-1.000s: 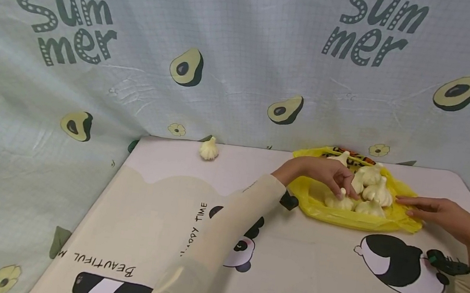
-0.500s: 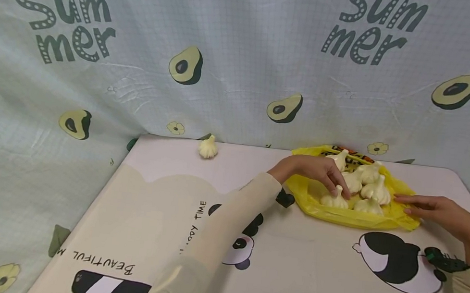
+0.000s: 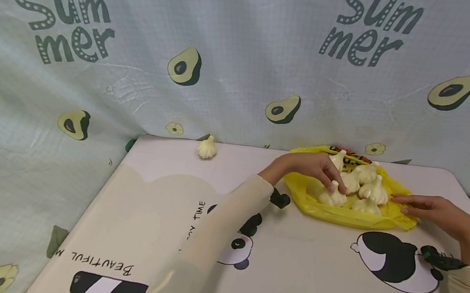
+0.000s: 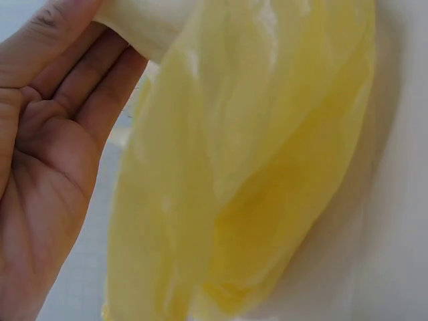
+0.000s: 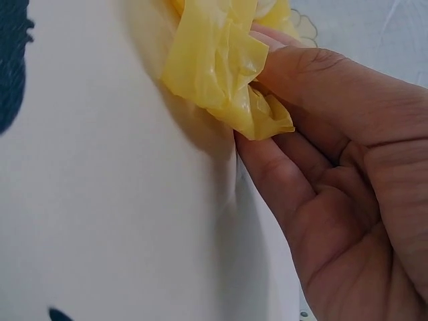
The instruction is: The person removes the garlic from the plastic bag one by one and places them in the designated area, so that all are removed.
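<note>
Six garlic bulbs (image 3: pixel 374 191) are sitting in the open yellow bag (image 3: pixel 340 217), which is lying at the back right of the table (image 3: pixel 289 278), close to the curtain (image 3: pixel 238 45). The left hand (image 3: pixel 312 167) is reaching over the bag's left side and pinching the front-left bulb (image 3: pixel 331 198) between thumb and fingers, so its grip is narrow around that one (whether the bulb is resting on the plastic or hanging just above it, I cannot tell). Its stem is pointing upward. The other five are crowding together to the right of it and behind it, some of them touching. The right hand (image 3: pixel 442 213) is holding the bag's right edge, and the right wrist view is showing a gathered corner of yellow plastic caught between the thumb and the fingers. In the left wrist view the bag's wall is filling the middle, and only a pale part of that bulb is showing at the top. One lone bulb (image 3: pixel 207 149) is standing upright at the table's back edge, well apart from the bag and to its left. Beige sleeves (image 3: pixel 206 245) are covering both forearms, a dark device (image 3: pixel 443 259) is sitting by the right wrist, and printed avocados (image 3: pixel 184 66) are decorating the curtain
</note>
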`<action>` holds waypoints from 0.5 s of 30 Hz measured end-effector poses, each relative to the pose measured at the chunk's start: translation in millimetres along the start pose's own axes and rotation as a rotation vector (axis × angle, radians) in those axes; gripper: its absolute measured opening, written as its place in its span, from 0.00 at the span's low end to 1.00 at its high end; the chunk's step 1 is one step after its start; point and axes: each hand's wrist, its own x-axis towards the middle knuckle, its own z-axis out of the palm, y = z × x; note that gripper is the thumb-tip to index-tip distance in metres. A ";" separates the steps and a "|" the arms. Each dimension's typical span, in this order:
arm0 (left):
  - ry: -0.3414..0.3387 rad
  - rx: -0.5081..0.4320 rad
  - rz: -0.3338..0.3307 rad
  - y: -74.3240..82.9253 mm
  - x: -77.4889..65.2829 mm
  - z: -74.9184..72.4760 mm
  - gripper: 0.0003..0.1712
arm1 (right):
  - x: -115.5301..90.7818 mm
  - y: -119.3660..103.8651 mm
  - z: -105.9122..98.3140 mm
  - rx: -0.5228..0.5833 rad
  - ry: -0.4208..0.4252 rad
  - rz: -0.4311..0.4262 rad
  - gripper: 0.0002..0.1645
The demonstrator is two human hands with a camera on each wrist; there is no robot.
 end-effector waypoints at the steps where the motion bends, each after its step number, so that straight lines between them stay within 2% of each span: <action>1: 0.006 0.006 0.000 0.2 -2.5 -0.3 0.15 | 0.0 0.0 0.0 -0.001 0.000 0.002 0.30; 5: 0.016 0.021 0.001 2.8 -13.5 -2.5 0.16 | 0.7 0.5 -0.2 -0.007 0.003 0.013 0.32; 15: 0.073 0.110 0.054 11.3 -44.7 -15.0 0.17 | 1.3 -0.5 0.0 -0.026 -0.004 0.024 0.32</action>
